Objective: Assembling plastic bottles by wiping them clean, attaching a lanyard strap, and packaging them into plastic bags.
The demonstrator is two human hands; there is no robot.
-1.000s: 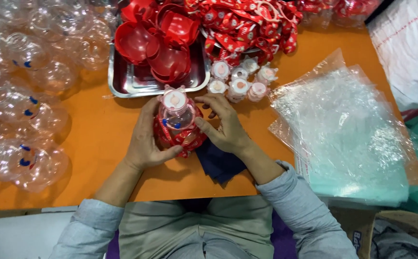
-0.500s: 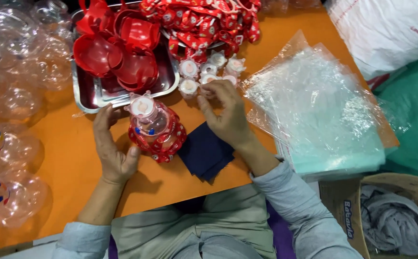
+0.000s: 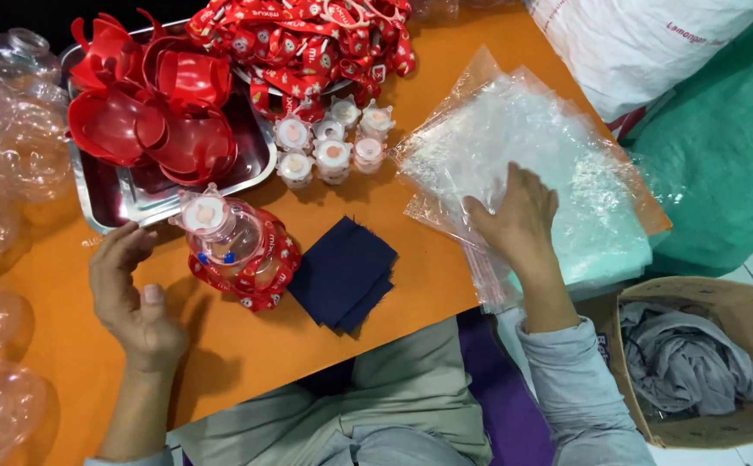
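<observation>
Fingers (image 3: 490,210) of right hand (image 3: 515,216) on plastic bags (image 3: 523,147) | left hand (image 3: 130,293) beside bottle (image 3: 234,250)

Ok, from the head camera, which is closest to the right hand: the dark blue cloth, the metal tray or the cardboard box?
From the right hand:
1. Dark blue cloth, just to its left on the orange table.
2. Cardboard box, lower right, off the table.
3. Metal tray, far left, holding red plastic parts.

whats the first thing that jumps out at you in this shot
The heap of red plastic pieces in the steel tray at the top left, with red printed straps piled beside it, stands out against the orange table. Just below, a clear bottle wrapped in a red strap lies near the left hand, while the right hand presses on a stack of clear plastic bags.
</observation>
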